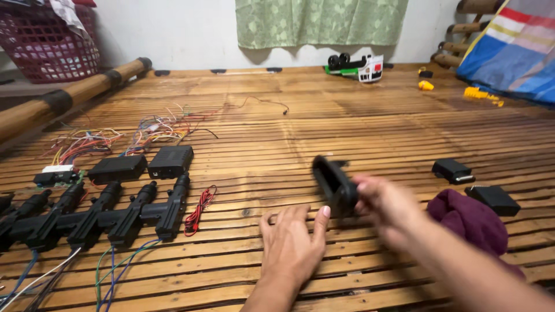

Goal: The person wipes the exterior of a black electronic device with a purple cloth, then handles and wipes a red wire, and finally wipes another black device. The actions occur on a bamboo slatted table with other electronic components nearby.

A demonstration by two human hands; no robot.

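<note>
Black casing (334, 184) in right hand (386, 207) — slatted floor (324, 115)

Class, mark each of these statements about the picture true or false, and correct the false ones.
1. The right hand holds a black oval part. True.
2. The left hand grips a screwdriver. False: it lies flat and empty on the slatted floor.
3. A purple cloth lies right of the hands. True.
4. The black actuators lie to the right. False: they are lined up on the left.
5. The laundry basket is blue. False: it is dark red.
</note>
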